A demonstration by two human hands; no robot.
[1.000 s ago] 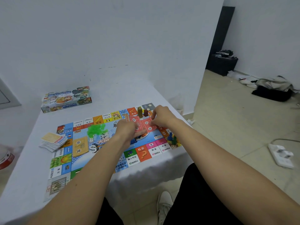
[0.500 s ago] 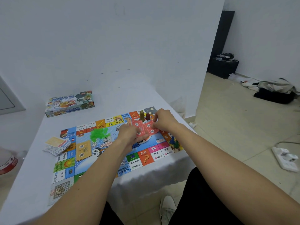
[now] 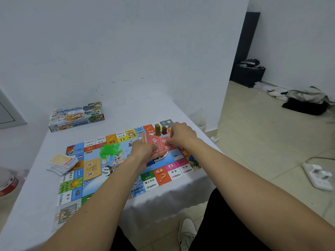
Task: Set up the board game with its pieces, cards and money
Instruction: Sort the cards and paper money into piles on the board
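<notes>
The colourful game board (image 3: pixel 163 175) lies flat on the white table (image 3: pixel 27 214). Over its right half my left hand (image 3: pixel 143 151) grips a stack of red cards (image 3: pixel 155 142), and my right hand (image 3: pixel 181 135) pinches the stack's right side. Just beyond the hands, two tall pawns, one olive (image 3: pixel 157 130) and one dark red (image 3: pixel 164 130), stand near the far right corner. A pile of green plastic pieces (image 3: pixel 109 150) and a yellow card stack (image 3: pixel 92 169) lie on the board's left part. A fanned pile of cards (image 3: pixel 62 163) rests off the board's left edge.
The game box (image 3: pixel 77 115) stands at the table's far left by the wall. Small blue and green pieces (image 3: pixel 193 160) sit at the board's right edge. A white power strip (image 3: pixel 317 176) and clothes (image 3: pixel 306 98) lie on the floor to the right.
Both hands stay on the red cards and have hardly shifted; the camera has tilted slightly, so the whole scene sits lower in the picture.
</notes>
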